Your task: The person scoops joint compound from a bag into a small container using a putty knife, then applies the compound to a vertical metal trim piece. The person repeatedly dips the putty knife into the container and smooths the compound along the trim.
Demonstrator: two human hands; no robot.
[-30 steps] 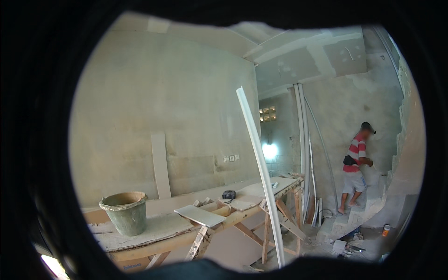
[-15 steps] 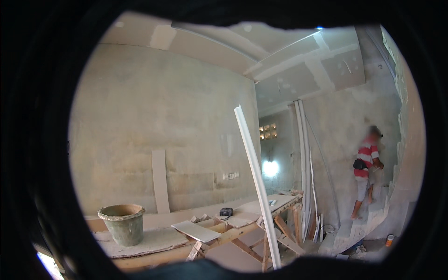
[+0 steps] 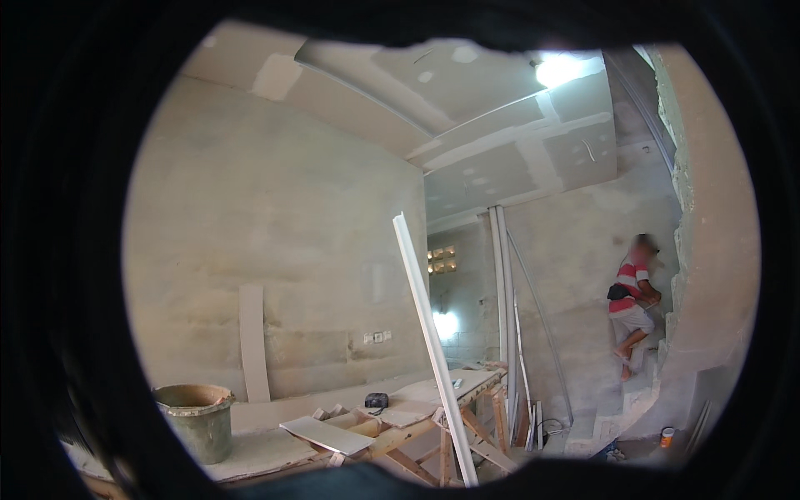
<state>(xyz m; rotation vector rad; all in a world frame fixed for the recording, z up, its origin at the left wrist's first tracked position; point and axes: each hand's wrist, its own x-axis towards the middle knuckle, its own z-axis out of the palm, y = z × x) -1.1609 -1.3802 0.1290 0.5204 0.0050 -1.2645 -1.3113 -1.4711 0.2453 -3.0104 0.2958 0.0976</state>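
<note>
Neither of my hands shows. A long white channel-shaped strip [image 3: 429, 333] rises at a slant from the lower edge, its lower end cut off; what holds or supports it there is hidden. Behind it runs a makeshift bench of boards and timber trestles [image 3: 258, 450]. On its left end stands a grey-green bucket [image 3: 200, 432] with a mortar-crusted rim. A short pale board [image 3: 325, 435] lies tilted across the timbers. Farther along the bench sits a small dark boxy object [image 3: 377, 401], too small to name.
A person in a red-and-white striped shirt [image 3: 631, 300] climbs bare concrete stairs [image 3: 612, 429] at the right. Tall grey pipes [image 3: 502, 317] stand near the corner. A narrow board [image 3: 254, 342] leans on the left wall. A bright lamp [image 3: 558, 71] shines at the ceiling.
My view has swung right and tilted up, so the bench and bucket sit farther left and lower. The ceiling lamp has come into view. The person has gone higher up the stairs.
</note>
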